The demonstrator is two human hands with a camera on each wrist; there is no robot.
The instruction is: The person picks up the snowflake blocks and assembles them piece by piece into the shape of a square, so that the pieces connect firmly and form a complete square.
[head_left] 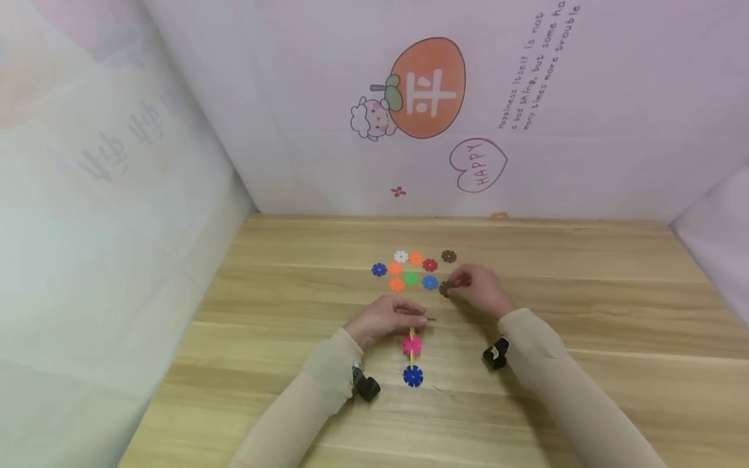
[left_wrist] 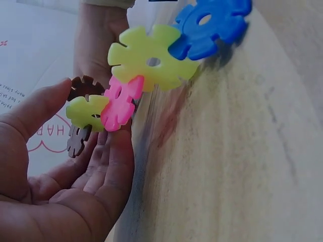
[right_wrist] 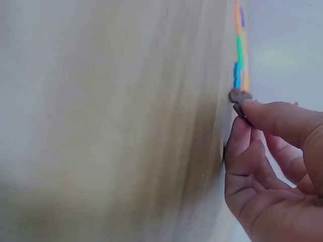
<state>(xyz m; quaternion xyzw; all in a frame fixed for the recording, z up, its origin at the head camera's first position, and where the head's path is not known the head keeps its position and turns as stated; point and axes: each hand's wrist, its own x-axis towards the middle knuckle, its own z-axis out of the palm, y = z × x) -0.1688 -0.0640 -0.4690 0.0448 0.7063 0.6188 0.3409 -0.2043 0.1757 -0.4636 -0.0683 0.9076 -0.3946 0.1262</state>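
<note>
Sleeves (head_left: pixel 585 390) frame a table (head_left: pixel 632 286), its back edge (head_left: pixel 585 220) beyond both grips, stretching wide outside the right hand (head_left: pixel 482 290), which pinches a brown disc (head_left: pixel 445 288), while the left hand (head_left: pixel 386 318) holds a disc chain (head_left: pixel 412 345) extending cameraward.

blue disc (left_wrist: pixel 222 31) cropped in left wrist view, lettering (head_left: pixel 539 71) cut off

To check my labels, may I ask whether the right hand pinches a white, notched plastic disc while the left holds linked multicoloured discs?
The colour is wrong: the right wrist view shows the right hand pinching a brown, notched plastic disc. The rest stands.
</note>
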